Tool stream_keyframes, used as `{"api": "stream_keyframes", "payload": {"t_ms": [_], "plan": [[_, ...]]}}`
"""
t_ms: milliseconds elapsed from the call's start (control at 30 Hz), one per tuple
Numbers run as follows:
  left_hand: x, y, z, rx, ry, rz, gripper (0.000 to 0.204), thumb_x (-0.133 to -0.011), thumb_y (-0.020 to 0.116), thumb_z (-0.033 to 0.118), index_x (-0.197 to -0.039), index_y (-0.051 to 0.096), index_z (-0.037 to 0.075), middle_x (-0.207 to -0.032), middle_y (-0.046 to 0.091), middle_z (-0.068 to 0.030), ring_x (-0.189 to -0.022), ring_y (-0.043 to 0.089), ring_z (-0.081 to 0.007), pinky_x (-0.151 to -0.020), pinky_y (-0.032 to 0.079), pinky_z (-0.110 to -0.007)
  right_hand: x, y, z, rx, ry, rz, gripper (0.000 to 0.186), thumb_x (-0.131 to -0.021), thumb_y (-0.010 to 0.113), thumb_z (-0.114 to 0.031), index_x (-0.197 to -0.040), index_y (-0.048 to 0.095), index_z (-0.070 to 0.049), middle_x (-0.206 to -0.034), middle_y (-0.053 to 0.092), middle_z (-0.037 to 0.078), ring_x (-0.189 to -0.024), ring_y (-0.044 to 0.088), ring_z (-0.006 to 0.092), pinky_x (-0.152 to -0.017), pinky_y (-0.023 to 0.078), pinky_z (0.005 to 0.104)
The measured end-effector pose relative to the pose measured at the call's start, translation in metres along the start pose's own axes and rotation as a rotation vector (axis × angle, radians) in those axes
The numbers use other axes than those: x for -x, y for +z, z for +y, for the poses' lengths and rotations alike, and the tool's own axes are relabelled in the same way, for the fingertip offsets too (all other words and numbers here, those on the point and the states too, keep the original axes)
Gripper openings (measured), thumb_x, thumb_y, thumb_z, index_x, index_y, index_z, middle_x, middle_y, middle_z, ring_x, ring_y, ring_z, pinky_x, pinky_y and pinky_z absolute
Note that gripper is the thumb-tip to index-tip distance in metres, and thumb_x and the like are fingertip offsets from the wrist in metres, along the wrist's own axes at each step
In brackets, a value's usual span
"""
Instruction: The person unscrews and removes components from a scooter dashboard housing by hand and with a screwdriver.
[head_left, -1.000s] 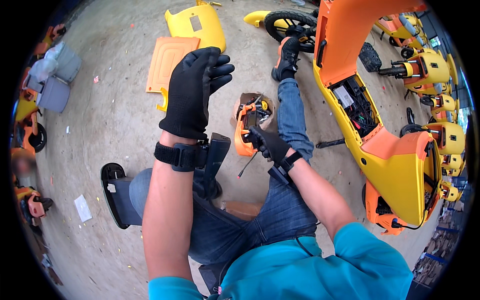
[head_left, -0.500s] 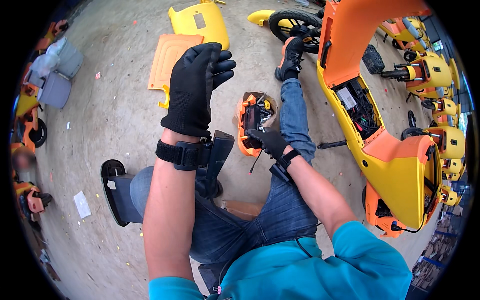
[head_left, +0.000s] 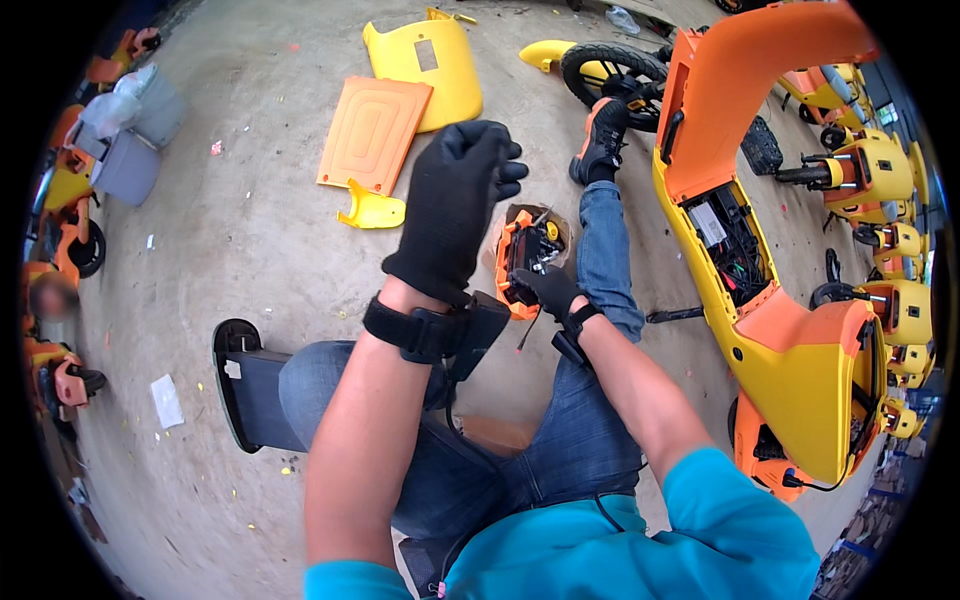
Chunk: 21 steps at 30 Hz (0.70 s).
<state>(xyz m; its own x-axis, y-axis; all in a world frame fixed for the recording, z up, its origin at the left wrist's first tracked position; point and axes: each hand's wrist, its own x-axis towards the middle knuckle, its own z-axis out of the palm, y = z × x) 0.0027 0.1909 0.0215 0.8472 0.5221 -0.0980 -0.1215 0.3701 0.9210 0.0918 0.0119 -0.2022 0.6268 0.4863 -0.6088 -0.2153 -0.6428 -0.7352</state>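
Note:
My left hand (head_left: 450,205), in a black glove, is raised in front of me, left of an orange-rimmed black part (head_left: 508,262). Its fingers curl inward; whatever they may hold is hidden. My right hand (head_left: 552,290), gloved too, is closed at the near right edge of that part, thumb and fingers pressed together. Below this hand a thin dark rod or wire with a reddish tip (head_left: 520,347) sticks out. Small metal pieces and a yellow piece (head_left: 551,231) lie at the part's far right side, by a brown cardboard edge (head_left: 566,214).
A yellow and orange scooter body (head_left: 790,350) stands at right, its wiring bay (head_left: 735,250) uncovered. Beyond my foot lies a wheel (head_left: 612,82). Yellow (head_left: 455,90) and orange panels (head_left: 370,135) and a yellow bracket (head_left: 375,208) lie on the floor. Grey bins (head_left: 128,168) stand at left.
My left hand has moved right, nearer the orange-rimmed part, and its fingers are curled more tightly. My right hand stays at the part. The whole view has shifted slightly.

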Motion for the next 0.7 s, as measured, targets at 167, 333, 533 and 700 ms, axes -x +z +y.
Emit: {"api": "stream_keyframes", "payload": {"t_ms": [167, 333, 533, 700], "plan": [[0.004, 0.029, -0.024, -0.153, -0.045, -0.135, 0.028, -0.094, 0.06, 0.022, -0.107, 0.061, -0.003, -0.092, 0.066, -0.0093, -0.083, 0.064, -0.0136, -0.074, 0.051, -0.027, -0.046, -0.006, 0.049, 0.118, -0.146, -0.056, 0.046, -0.09, 0.069, -0.035, -0.122, 0.063, -0.002, -0.107, 0.071, 0.012, -0.096, 0.067, 0.02, -0.085, 0.051, 0.0317], [0.013, 0.038, -0.027, -0.377, -0.023, -0.198, 0.032, -0.093, 0.06, 0.022, -0.109, 0.061, -0.005, -0.089, 0.066, -0.0088, -0.082, 0.062, -0.0128, -0.076, 0.05, -0.029, -0.056, 0.0, 0.045, 0.196, -0.29, 0.037, 0.045, -0.091, 0.066, -0.037, -0.12, 0.064, -0.003, -0.105, 0.071, 0.013, -0.095, 0.067, 0.0224, -0.083, 0.051, 0.0332], [0.017, 0.041, -0.024, -0.307, -0.103, -0.224, 0.032, -0.091, 0.061, 0.023, -0.107, 0.061, -0.004, -0.086, 0.066, -0.0074, -0.079, 0.061, -0.0123, -0.075, 0.05, -0.029, -0.057, -0.001, 0.045, 0.223, -0.257, 0.056, 0.046, -0.092, 0.062, -0.04, -0.119, 0.064, -0.003, -0.101, 0.071, 0.013, -0.09, 0.067, 0.0234, -0.079, 0.051, 0.0341], [0.016, 0.042, -0.025, -0.336, -0.073, -0.211, 0.033, -0.09, 0.062, 0.023, -0.108, 0.061, -0.004, -0.086, 0.065, -0.0075, -0.079, 0.061, -0.0127, -0.075, 0.05, -0.029, -0.058, -0.003, 0.05, 0.23, -0.25, 0.061, 0.047, -0.093, 0.059, -0.042, -0.118, 0.064, -0.003, -0.097, 0.071, 0.013, -0.087, 0.067, 0.0243, -0.076, 0.052, 0.0348]]}}
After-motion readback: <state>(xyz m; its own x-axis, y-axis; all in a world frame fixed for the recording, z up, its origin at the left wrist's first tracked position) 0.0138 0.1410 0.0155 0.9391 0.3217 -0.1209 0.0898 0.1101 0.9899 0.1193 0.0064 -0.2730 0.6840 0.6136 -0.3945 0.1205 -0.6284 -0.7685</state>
